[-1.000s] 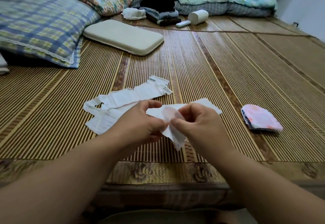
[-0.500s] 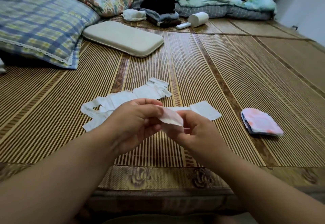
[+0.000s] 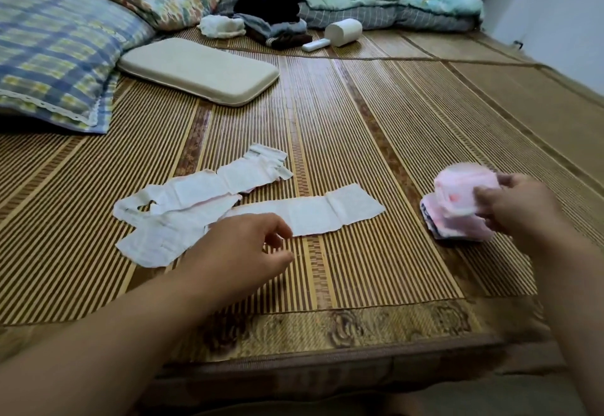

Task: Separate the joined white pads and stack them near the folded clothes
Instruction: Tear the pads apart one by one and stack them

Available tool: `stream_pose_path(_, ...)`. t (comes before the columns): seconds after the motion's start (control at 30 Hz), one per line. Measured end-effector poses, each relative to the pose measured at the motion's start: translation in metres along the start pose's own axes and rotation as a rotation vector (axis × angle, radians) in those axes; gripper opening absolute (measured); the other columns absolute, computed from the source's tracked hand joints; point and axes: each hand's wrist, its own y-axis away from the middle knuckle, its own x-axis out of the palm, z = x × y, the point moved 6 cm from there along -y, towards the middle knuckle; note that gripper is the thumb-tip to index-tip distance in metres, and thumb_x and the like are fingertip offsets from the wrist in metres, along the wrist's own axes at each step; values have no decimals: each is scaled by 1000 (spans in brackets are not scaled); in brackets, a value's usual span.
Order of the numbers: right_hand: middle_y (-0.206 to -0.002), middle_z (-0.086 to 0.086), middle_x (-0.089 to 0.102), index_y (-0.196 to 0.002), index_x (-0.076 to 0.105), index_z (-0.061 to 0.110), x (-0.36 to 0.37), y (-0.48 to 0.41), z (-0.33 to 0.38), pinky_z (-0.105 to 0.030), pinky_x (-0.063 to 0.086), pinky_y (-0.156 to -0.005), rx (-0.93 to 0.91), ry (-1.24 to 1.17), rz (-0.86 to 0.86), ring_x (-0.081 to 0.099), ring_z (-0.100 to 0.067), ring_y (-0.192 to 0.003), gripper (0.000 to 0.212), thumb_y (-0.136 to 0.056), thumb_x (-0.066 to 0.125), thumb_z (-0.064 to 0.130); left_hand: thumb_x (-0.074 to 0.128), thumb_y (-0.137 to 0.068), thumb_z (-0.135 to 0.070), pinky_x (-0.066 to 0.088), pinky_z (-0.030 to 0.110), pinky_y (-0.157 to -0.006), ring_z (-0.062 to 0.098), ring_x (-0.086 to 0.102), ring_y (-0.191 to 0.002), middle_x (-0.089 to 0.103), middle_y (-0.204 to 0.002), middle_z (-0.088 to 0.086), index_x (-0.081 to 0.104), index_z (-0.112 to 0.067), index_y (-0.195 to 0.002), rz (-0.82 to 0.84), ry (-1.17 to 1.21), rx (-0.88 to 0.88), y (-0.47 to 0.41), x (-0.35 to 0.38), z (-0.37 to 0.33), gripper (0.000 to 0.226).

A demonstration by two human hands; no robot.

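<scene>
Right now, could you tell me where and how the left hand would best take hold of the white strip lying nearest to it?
Probably at its near long edge, beside the crease: the white strip lies flat on the mat, so the open left hand could slide a thumb under from the person's side and pinch one segment.

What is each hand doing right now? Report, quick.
Left hand: open, empty, over the white strip.
Right hand: shut on a pink pad.

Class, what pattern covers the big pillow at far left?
Blue and yellow plaid on the pillow, head view.
</scene>
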Motion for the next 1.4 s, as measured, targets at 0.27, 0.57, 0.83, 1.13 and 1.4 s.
stream_pose_path(0.27, -81, -9, 62, -119, 60, 3, 0, -10, -19, -31, 50, -45, 48, 224, 77, 64, -24, -70, 37, -83, 67, 10, 68, -76, -45, 40, 15, -61, -9, 54, -75, 57, -80, -26, 65, -39, -98, -14, -36, 6, -5, 5, 1, 23)
stream_pose_path(0.57, -87, -13, 65, -110, 63, 3, 7, -10, -20, -29, 53, -44, 86, 131, 159, 67, -26, -73, 35, -78, 73, 11, 67, -76, -43, 47, 24, -71, 1, 60, -84, 63, -95, -18, 66, -35, -100, -36, -79, -6, -6, 2, 7, 25)
stream_pose_path(0.83, -119, -24, 56, -127, 54, 13, 26, 18, 32, -45, 43, -88, -403, 713, -137, 52, -38, -106, 54, -79, 69, 31, 50, -78, -62, 42, 37, -85, 23, 47, -106, 58, -121, -6, 59, -29, -108, 76, -447, -97, -11, 6, 23, 45)
stream_pose_path(1.13, -131, -21, 49, -128, 53, 11, 139, 58, 40, -46, 38, -96, -421, 686, 256, 43, -38, -121, 52, -92, 46, 48, 49, -86, -53, 43, 32, -81, 9, 46, -100, 59, -106, -15, 63, -41, -111, 143, -292, 67, 18, 15, -1, 31)
stream_pose_path(1.4, -85, -10, 67, -80, 64, 10, 143, 48, 36, -36, 48, -66, -308, 740, 300, 60, -24, -76, 37, -85, 61, 47, 46, -73, -66, 42, 40, -90, 22, 40, -112, 44, -122, 0, 44, -27, -122, 78, -494, -225, 37, -12, 46, 63)
